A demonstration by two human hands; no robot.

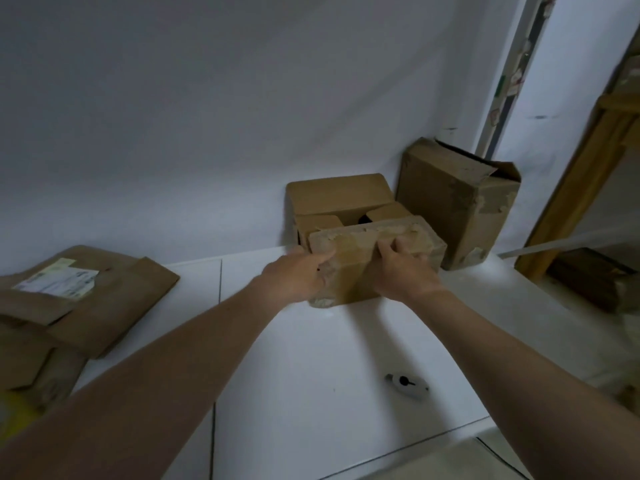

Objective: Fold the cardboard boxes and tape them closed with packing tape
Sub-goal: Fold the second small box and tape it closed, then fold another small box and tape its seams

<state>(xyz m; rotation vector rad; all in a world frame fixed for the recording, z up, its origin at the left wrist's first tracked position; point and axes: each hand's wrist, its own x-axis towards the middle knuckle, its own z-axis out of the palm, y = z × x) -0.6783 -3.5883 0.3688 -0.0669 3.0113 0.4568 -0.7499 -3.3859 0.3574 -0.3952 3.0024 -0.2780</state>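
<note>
A small closed cardboard box [356, 261], taped and worn along its top, stands on the white floor in the middle of the view. My left hand [298, 275] grips its left near corner, thumb on the top edge. My right hand [401, 268] holds its right near side with fingers curled over the top. Right behind it an open cardboard box [332, 199] stands against the wall with its flaps up and partly folded in. A taller box [453, 202] with an open top leans in the corner to the right.
Flattened cardboard boxes [79, 299], one with a white label, lie piled at the left. A small grey tool [407, 384] lies on the floor near my right forearm. A wooden frame [581, 188] stands at the right edge.
</note>
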